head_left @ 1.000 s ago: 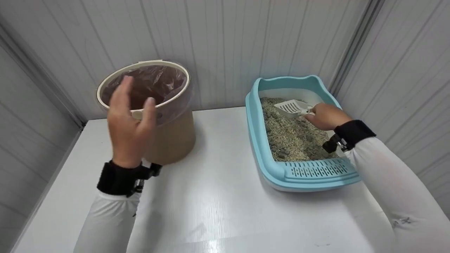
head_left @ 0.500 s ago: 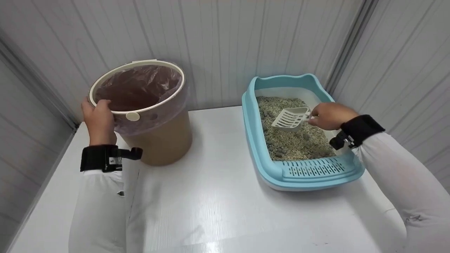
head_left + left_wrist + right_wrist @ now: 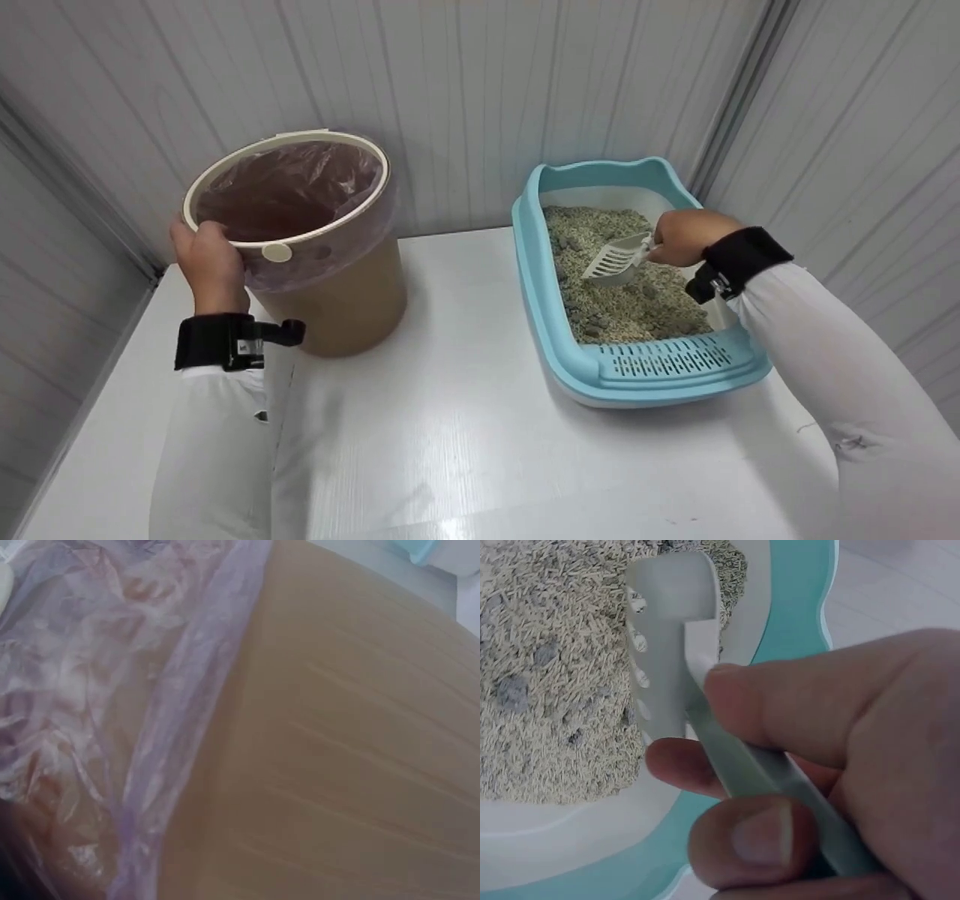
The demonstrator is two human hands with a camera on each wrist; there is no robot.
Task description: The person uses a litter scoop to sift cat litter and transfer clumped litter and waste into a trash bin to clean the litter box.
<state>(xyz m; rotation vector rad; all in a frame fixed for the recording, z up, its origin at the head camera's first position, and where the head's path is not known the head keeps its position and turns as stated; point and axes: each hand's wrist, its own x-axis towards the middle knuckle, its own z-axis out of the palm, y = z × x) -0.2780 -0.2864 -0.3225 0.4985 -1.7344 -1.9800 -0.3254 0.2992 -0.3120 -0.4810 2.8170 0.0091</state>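
Observation:
My left hand [image 3: 214, 266] grips the near left rim of a tan trash can [image 3: 345, 315], its thumb at the rim. A translucent purplish bag [image 3: 330, 169] lines the can and folds over its outside, filling much of the left wrist view. My right hand [image 3: 694, 238] holds a pale slotted litter scoop [image 3: 616, 259] by its handle, fingers curled round it in the right wrist view. The scoop is tilted close over the grey-beige litter [image 3: 562, 712] inside a blue-rimmed litter box [image 3: 547, 300]. Dark clumps [image 3: 513, 692] lie in the litter.
Both containers stand on a white table [image 3: 450, 405], the can on the left and the box on the right. A panelled wall [image 3: 465, 112] rises close behind them, and more panels flank both sides. The box has a slotted front ledge [image 3: 671, 360].
My left hand has gone from in front of the can's opening to its left rim and taken hold there. The scoop has shifted nearer the front of the litter and tipped.

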